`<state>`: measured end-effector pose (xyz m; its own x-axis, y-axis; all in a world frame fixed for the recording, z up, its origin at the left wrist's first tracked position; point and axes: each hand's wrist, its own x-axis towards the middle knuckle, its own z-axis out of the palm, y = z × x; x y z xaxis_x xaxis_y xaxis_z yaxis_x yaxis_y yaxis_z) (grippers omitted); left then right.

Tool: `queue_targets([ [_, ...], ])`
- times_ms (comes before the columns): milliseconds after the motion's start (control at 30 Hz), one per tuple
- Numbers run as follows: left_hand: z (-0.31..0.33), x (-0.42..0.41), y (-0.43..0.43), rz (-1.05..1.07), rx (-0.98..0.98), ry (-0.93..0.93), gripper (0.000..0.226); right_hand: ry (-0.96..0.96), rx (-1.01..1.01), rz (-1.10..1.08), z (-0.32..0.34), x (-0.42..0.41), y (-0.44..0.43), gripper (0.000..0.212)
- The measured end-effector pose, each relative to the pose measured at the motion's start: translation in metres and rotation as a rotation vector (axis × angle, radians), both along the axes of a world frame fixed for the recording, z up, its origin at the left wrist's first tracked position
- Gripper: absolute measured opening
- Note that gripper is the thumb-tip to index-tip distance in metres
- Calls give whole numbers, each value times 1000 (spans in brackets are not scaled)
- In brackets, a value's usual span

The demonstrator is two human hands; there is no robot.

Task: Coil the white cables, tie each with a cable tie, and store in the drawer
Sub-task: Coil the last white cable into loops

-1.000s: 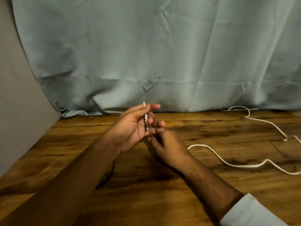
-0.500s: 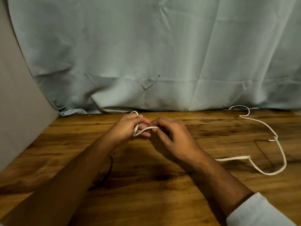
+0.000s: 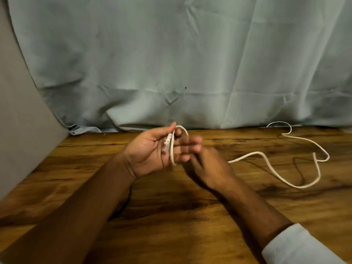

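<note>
A white cable [image 3: 274, 169] trails in loose bends over the wooden table [image 3: 171, 216] to the right and back toward the curtain. My left hand [image 3: 152, 151] is raised palm-up at the centre, its thumb pinning the cable's plug end against the fingers, with one loop of cable wound round those fingers. My right hand [image 3: 207, 166] is just right of it and partly behind the left fingers, back of the hand toward me, gripping the cable where it leaves the loop. Its fingertips are hidden.
A pale blue-grey curtain [image 3: 190, 63] hangs along the table's far edge. A grey panel [image 3: 21, 130] stands at the left. A thin dark cord [image 3: 125, 204] shows under my left forearm. No drawer or cable tie is in view.
My left hand turned palm-up and now carries a loop of cable round its fingers. My right hand dropped lower and right, drawing the loose cable closer across the table.
</note>
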<state>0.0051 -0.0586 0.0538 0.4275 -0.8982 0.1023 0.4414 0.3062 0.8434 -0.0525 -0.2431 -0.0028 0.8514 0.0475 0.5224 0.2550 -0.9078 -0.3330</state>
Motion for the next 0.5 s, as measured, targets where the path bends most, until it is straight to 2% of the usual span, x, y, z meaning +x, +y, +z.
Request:
queue_targets([
  [100,4,-1,-6,114,-143,92,41,46,-170,23,1,-2,17,25],
  [167,4,2,-8,283,-135,90,44,35,-252,49,5,-6,28,23],
  [267,-1,10,-8,478,-31,-5,52,27,-330,84,8,-9,35,18],
  [400,-14,16,-11,598,78,-218,34,-12,-302,133,13,-10,29,14],
  [500,-20,18,-11,650,194,-309,33,-50,-248,139,16,-10,20,10],
])
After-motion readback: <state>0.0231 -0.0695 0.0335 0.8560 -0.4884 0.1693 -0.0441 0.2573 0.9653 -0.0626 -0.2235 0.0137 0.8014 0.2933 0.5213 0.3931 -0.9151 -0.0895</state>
